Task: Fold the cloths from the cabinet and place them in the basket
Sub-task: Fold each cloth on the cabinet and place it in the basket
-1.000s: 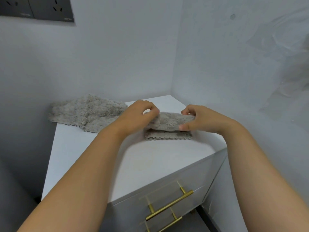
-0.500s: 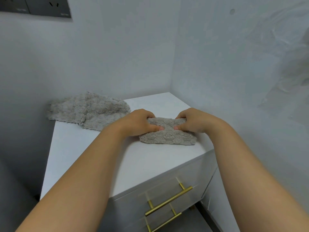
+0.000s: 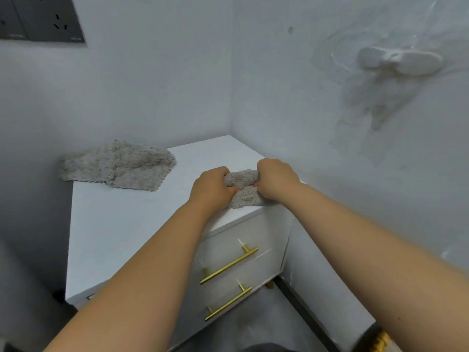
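folded cloth: small grey fluffy bundle at the front edge of the cabinet top, near its right front corner. Lower layer lies on the top, upper layer is bunched between the hands.
handling (my read): light, soft and limp, with no stiffness. The pile gives friction, so it's not slippery. Not fragile, but the folds likely spring open if let go.
where to hold: pinch through all layers at both ends so the stack stays together. A palm underneath should do for the carry.
left hand: knuckles up, fingers curled round the bundle's left end, thumb tip at its middle. It is gripping the cloth.
right hand: fist-like round the right end, thumb tip close to the left's. It is also gripping the cloth.
second cloth: spread unfolded at the back left corner, overhanging the left edge, well apart from the hands.
basket: not in view.
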The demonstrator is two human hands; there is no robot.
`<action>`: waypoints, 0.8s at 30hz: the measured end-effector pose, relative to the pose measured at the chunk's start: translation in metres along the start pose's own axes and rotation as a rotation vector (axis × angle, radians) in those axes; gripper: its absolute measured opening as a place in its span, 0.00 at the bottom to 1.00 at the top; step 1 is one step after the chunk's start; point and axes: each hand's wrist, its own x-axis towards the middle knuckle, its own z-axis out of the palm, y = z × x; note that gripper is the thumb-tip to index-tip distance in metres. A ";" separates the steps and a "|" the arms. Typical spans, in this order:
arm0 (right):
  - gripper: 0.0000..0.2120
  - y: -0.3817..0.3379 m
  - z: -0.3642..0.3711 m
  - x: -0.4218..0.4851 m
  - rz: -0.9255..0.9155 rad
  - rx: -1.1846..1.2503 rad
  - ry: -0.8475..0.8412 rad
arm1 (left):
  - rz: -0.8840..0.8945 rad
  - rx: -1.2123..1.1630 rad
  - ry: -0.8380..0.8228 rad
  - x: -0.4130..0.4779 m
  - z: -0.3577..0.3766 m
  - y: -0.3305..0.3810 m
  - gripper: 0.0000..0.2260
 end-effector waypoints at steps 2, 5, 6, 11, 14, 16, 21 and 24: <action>0.07 0.009 -0.009 -0.018 -0.007 -0.084 0.009 | -0.003 -0.026 0.008 -0.010 0.008 0.017 0.08; 0.14 0.027 -0.022 -0.048 0.004 -0.197 -0.007 | -0.016 -0.153 0.038 -0.034 0.028 0.047 0.08; 0.15 0.034 -0.025 -0.058 0.005 -0.239 -0.019 | -0.028 -0.189 0.040 -0.043 0.036 0.057 0.08; 0.15 0.079 -0.029 -0.099 0.032 -0.344 -0.128 | -0.112 -0.322 -0.079 -0.081 0.077 0.094 0.09; 0.15 0.110 -0.026 -0.124 0.054 -0.321 -0.307 | -0.195 -0.355 -0.266 -0.098 0.104 0.109 0.11; 0.12 0.136 -0.018 -0.143 0.097 -0.312 -0.470 | -0.259 -0.394 -0.403 -0.111 0.131 0.122 0.11; 0.12 0.196 0.000 -0.177 0.184 -0.214 -0.788 | -0.504 -0.592 -0.654 -0.146 0.200 0.144 0.37; 0.12 0.234 0.012 -0.192 0.261 -0.125 -0.882 | -0.572 -0.641 -0.723 -0.167 0.238 0.156 0.35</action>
